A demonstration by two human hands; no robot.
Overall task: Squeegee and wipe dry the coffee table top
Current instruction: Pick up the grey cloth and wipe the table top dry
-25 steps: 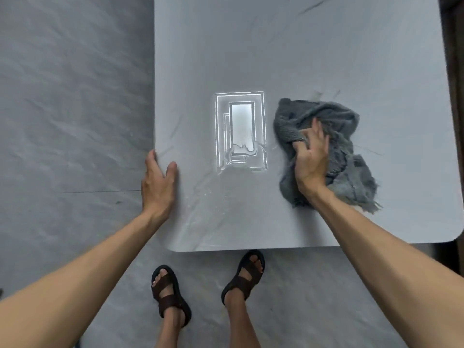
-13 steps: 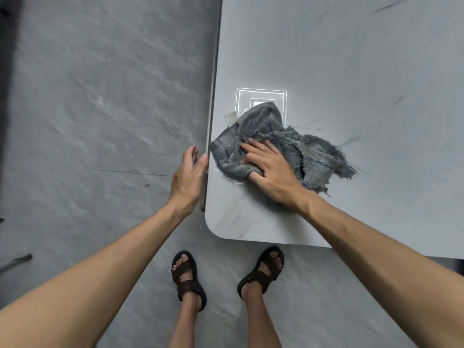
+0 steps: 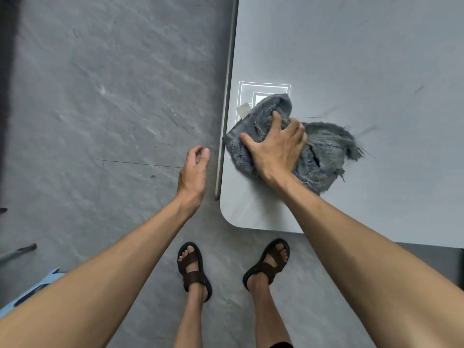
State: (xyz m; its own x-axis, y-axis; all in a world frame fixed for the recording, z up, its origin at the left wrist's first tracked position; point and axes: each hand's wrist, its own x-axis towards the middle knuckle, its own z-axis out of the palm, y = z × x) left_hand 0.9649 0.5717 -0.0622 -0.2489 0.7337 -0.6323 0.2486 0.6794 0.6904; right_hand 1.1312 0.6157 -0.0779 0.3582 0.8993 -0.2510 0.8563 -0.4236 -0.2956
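A frayed grey cloth (image 3: pixel 324 146) lies bunched on the pale grey coffee table top (image 3: pixel 351 59), right at the table's left edge near the front left corner. My right hand (image 3: pixel 276 146) presses down on the cloth's left part, fingers spread and curled into the fabric. My left hand (image 3: pixel 193 172) hangs over the floor just left of the table edge, palm toward the table, fingers loosely apart, holding nothing. A bright rectangular light reflection (image 3: pixel 263 91) shows on the top, partly covered by the cloth. No squeegee is in view.
The grey stone-look floor (image 3: pixel 100 96) fills the left side. My two feet in dark sandals (image 3: pixel 193 270) stand just in front of the table's rounded corner (image 3: pixel 226 217). A light blue object (image 3: pixel 32 290) pokes in at the lower left.
The cloth and my right hand slid left across the top to the table's left edge. My left hand came off the edge and now hangs free beside it.
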